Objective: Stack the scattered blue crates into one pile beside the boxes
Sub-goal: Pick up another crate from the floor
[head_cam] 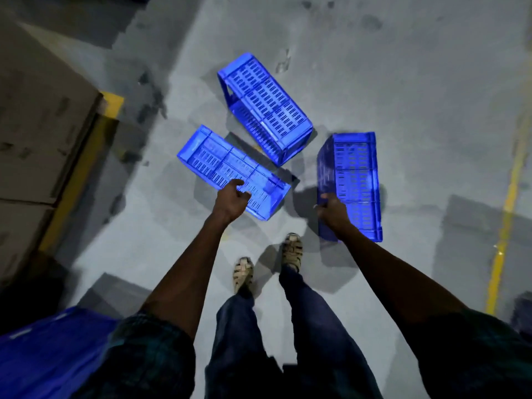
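Both bare arms reach down and forward from the near edge. The left hand (231,198) hangs over the near end of the left crate (230,169), fingers loosely curled and partly spread; whether it touches the plastic I cannot tell, and it grips nothing visible. The right hand (331,210) is closed around the near left edge of the right crate (355,182), fingers wrapped over its wall.

All the crates are bright blue moulded plastic, rectangular, with rows of narrow slots through their panels. The left one shows a ribbed, slotted face and lies at an angle on the floor (403,82). The far crate (266,106) lies on its side, its near corner just beside the left crate. The right crate stands apart from both. None shows anything inside.

A further blue crate (49,358), blurred, sits at the near left. Brown cardboard boxes (40,133) stack along the left, beside a yellow painted line (77,182). The floor is smooth grey concrete, scuffed with dark marks. Woven sandals (292,250) show below dark trousers
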